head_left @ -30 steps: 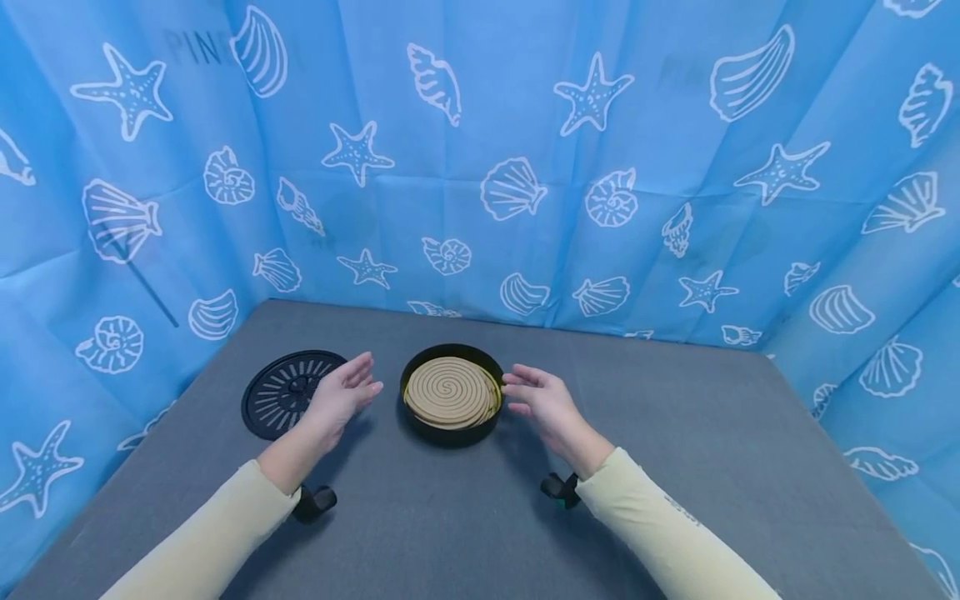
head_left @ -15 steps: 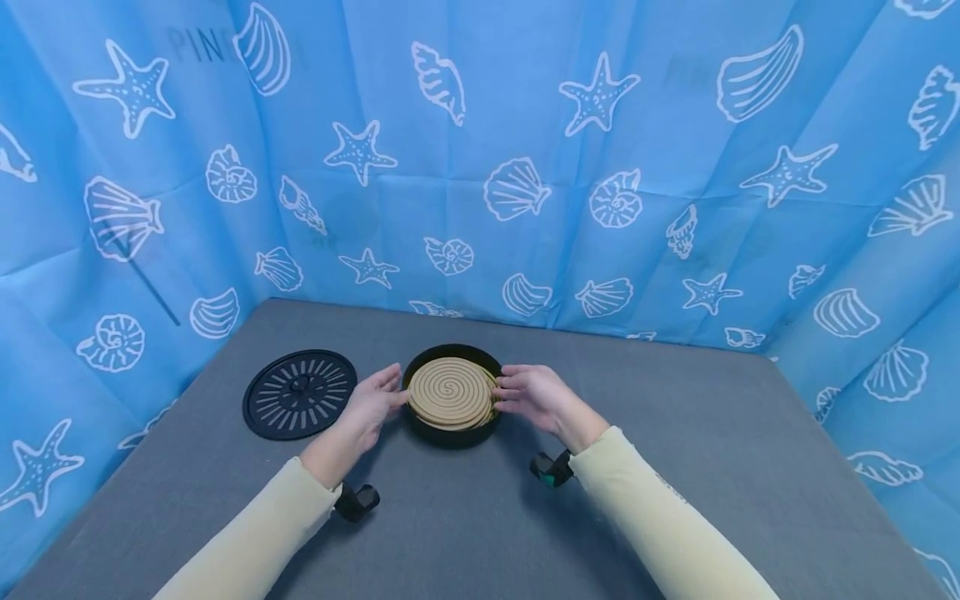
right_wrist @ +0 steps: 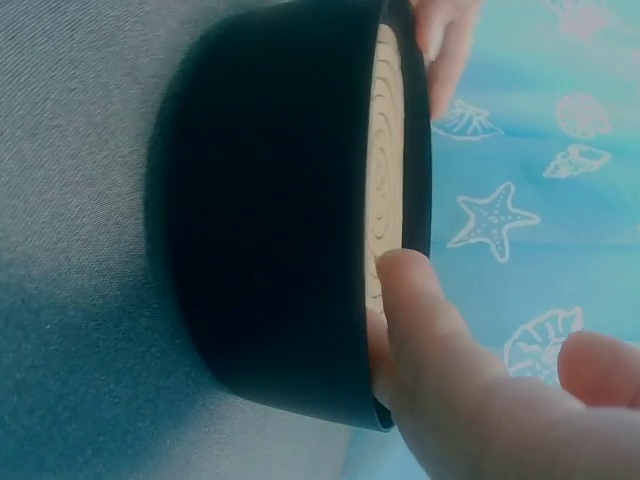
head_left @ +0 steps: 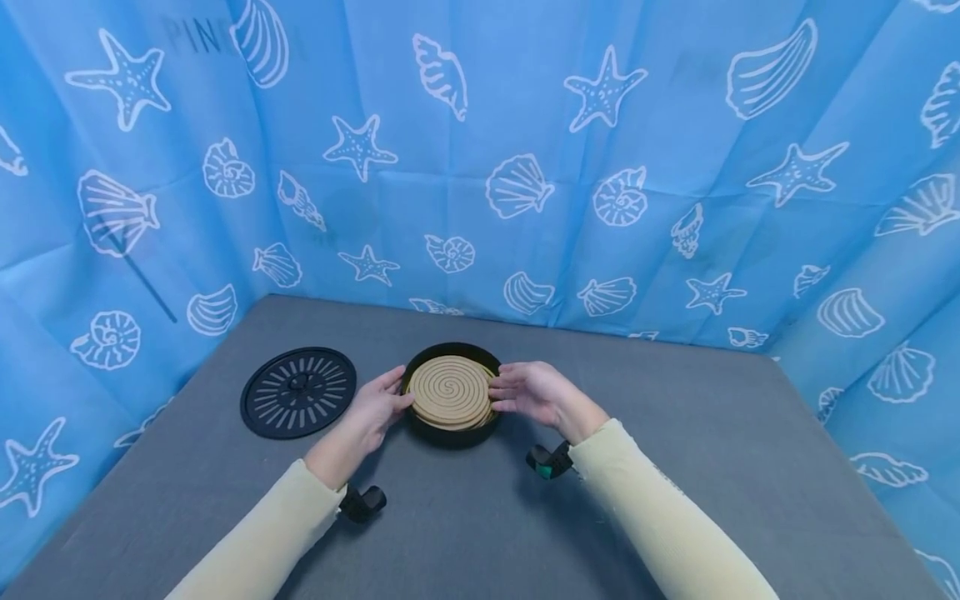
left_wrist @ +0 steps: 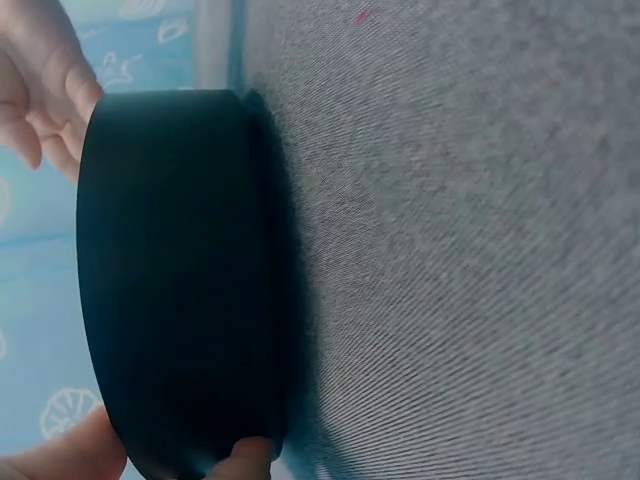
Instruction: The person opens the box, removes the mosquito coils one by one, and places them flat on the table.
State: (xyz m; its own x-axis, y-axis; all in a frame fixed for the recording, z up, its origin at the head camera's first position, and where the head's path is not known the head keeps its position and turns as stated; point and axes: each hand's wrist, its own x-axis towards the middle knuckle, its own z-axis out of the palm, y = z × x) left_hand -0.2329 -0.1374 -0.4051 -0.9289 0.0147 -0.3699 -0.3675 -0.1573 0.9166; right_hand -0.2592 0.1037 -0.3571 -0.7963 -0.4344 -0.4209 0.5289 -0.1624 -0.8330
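Near the middle of the table, a round black mosquito coil holder stands with a stack of tan mosquito coils inside. My left hand grips its left side in the head view, the thumb over the rim and a fingertip low on the outer wall. On the opposite side my right hand reaches over the rim with loosely bent, spread fingers. One right finger overlaps the coils' edge in the right wrist view. The coils' undersides are hidden by the wall.
Left of the holder lies its slotted black lid, flat on the grey table. A blue curtain with white shells and starfish hangs behind and along the sides. Black straps sit at both wrists.
My left hand has moved right, away from over the lid, to the holder's side. My right hand has come slightly left, its fingertips now over the rim.
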